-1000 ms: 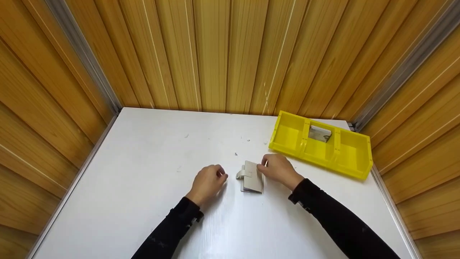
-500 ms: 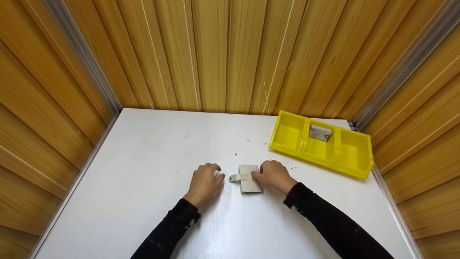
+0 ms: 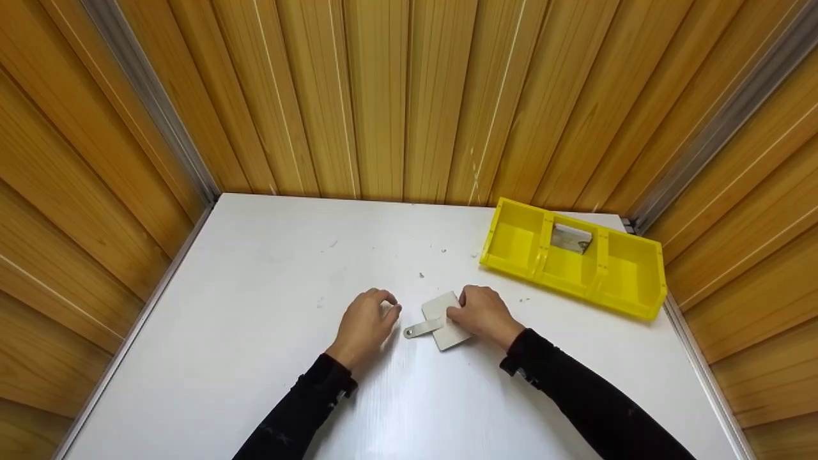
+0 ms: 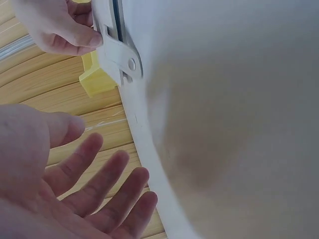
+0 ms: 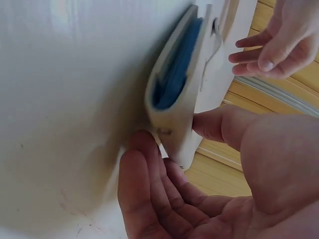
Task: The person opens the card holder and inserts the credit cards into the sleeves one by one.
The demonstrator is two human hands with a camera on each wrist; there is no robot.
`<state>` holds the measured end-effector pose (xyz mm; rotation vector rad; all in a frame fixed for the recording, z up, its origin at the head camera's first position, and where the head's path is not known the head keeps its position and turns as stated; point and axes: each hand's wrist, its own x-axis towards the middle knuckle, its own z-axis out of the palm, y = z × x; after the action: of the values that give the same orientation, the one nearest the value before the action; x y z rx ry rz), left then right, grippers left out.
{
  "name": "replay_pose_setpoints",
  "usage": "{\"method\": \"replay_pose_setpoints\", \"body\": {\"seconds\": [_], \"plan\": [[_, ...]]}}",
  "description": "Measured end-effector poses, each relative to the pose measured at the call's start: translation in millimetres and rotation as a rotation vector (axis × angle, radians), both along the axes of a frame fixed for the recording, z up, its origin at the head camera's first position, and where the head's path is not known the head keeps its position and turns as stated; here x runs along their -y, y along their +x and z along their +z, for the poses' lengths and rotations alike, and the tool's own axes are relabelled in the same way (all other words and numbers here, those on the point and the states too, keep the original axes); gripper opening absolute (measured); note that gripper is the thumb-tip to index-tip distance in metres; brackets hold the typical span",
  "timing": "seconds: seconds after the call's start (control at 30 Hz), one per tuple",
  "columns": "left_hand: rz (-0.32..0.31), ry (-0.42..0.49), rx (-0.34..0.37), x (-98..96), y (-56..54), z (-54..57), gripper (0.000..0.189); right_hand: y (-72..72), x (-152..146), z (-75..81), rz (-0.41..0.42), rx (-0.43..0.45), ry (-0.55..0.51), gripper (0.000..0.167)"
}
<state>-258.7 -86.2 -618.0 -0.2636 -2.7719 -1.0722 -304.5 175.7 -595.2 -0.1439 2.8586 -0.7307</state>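
A small cream card holder with a snap strap sits at the middle of the table, turned at an angle. My right hand pinches its right edge, thumb on the upper cover and fingers beneath. In the right wrist view, blue inner leaves show between the folded covers. The strap stands unfastened and points left, its round metal snap visible in the left wrist view. My left hand is just left of the strap, apart from it, fingers loosely bent and holding nothing.
At the back right of the white table stands a yellow three-compartment tray. A small white and grey block lies in its middle compartment. Wood-patterned walls enclose the table at the back and sides.
The card holder has gone from partly tipped up to lying flatter, then rotated so its strap points toward the lower left. My right hand has shifted slightly left; the left hand's fingers have loosened.
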Motion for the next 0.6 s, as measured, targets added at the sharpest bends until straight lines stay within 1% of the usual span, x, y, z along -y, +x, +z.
{"method": "replay_pose_setpoints", "body": {"seconds": [0.13, 0.23, 0.4, 0.5, 0.6], "plan": [[-0.021, -0.040, 0.022, -0.4, 1.5, -1.9, 0.026, -1.4, -9.7, 5.4, -0.012, -0.017, -0.018, 0.020], [-0.028, -0.035, 0.032, -0.2, 1.9, -2.8, 0.030, -1.5, -19.0, 13.8, -0.009, -0.033, -0.023, 0.022], [-0.050, -0.016, 0.013, 0.0, 1.2, -2.8, 0.030, 0.8, -31.4, 34.3, 0.009, -0.076, -0.047, 0.026], [-0.069, 0.001, 0.003, -0.3, 0.8, -2.0, 0.030, 1.7, -35.7, 47.2, 0.008, -0.118, -0.059, 0.025], [-0.080, 0.016, 0.011, -1.1, 0.4, -0.9, 0.031, 1.4, -38.2, 58.0, 0.005, -0.176, -0.059, 0.025]]}}
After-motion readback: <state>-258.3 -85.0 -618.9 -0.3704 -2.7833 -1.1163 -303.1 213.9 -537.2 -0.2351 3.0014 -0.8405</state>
